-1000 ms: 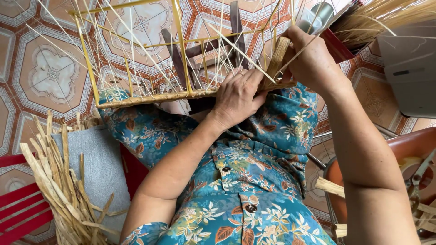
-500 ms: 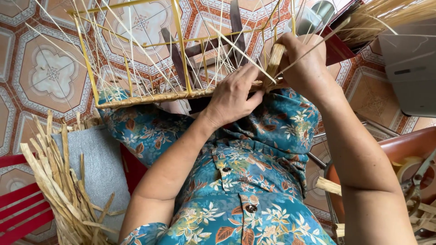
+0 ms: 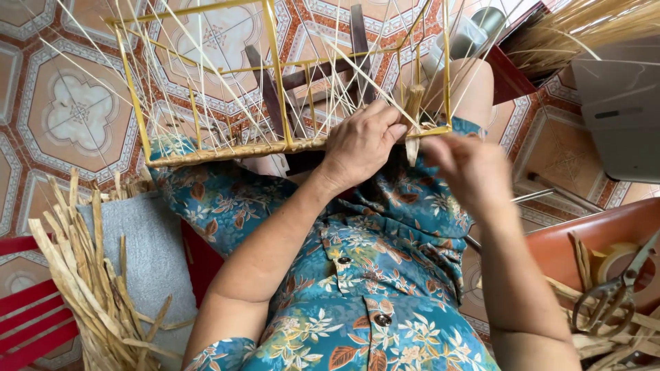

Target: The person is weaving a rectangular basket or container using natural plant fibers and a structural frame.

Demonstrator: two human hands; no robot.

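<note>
A yellow wire frame (image 3: 275,89) is held on the person's lap, tilted away over the tiled floor (image 3: 62,103), with thin pale strands (image 3: 206,69) strung up and across it and a band of woven straw (image 3: 234,151) wrapped along its lower rail. The left hand (image 3: 361,141) is laid over the right end of that rail, its grip closed on the rail and the strands there, fingers curled downward. A short flat strip of straw (image 3: 412,117) is seen hanging from the frame's right corner, just beside the left hand. The right hand (image 3: 467,168) is blurred just to the right of that strip, held over the lap; whether its grip is clenched or released cannot be told. A blue flowered dress (image 3: 357,275) is worn beneath the frame. A bundle of dry straw strips (image 3: 82,275) is laid on a grey cloth (image 3: 155,254) at the left, over a red seat (image 3: 27,323). At the right, scissors (image 3: 612,288) and a roll of tape (image 3: 619,257) are kept in an orange basin (image 3: 577,240), and a sheaf of straw (image 3: 577,27) is seen at the upper right.
</note>
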